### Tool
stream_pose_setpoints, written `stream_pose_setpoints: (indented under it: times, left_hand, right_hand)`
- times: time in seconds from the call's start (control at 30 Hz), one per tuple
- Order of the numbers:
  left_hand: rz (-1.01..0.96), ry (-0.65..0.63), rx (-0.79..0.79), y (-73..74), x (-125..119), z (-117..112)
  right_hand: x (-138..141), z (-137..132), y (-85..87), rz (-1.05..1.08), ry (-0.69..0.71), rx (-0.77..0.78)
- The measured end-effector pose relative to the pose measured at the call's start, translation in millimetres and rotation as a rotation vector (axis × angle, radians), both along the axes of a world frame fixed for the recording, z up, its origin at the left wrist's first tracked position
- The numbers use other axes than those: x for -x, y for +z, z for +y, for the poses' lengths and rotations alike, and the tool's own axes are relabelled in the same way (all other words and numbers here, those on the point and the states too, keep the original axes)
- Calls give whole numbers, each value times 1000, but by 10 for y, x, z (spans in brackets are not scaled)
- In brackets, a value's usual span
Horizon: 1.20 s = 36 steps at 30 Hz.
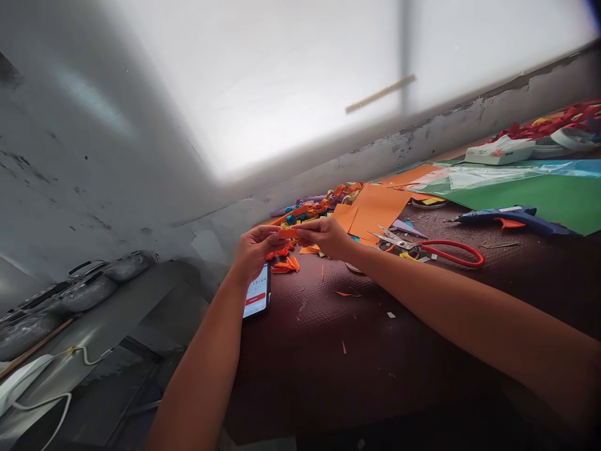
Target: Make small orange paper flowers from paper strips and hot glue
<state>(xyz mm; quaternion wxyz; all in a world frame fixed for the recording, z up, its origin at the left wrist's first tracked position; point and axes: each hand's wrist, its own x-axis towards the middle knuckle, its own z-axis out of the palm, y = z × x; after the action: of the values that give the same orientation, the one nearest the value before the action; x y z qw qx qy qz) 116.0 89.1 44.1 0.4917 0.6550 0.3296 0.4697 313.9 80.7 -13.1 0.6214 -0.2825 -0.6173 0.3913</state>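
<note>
Your left hand and right hand pinch one orange strip; folded pieces lie at 6 o'clock, an uncut sheet at 2.

Scissors lie on the table, right of the paper strip.

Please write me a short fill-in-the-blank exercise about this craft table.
1. The left hand and right hand pinch a strip of ___ paper.
2. The scissors have ___ handles.
3. The glue gun near the green sheet is mostly ___.
4. Near the left wrist lies a ___ with a lit screen.
Missing words: orange; red; blue; phone.
</note>
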Motion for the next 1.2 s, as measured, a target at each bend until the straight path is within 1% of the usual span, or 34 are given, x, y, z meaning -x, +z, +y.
stream_pose_setpoints:
  times: [0.23, 0.4, 0.67, 0.9, 1.0, 1.2]
  left_hand:
    - [32, 15, -12, -34, -19, 9]
    - [27, -15, -18, -42, -14, 5]
    - [15, -63, -4, -15, -41, -39]
    - [19, -110, 5, -23, -18, -24]
    - [39, -121, 7, -29, -8, -18]
    - [65, -90, -31, -50, -41, -40]
  right_hand:
    - [22, -27, 22, 97, 113, 44]
    - [23, -54, 35, 136, 162, 72]
    - [6, -97, 61, 175, 263, 137]
    - [-14, -108, 73, 173, 271, 168]
    - [-20, -97, 67, 176, 255, 171]
    - [1, -48, 39, 189, 186, 156]
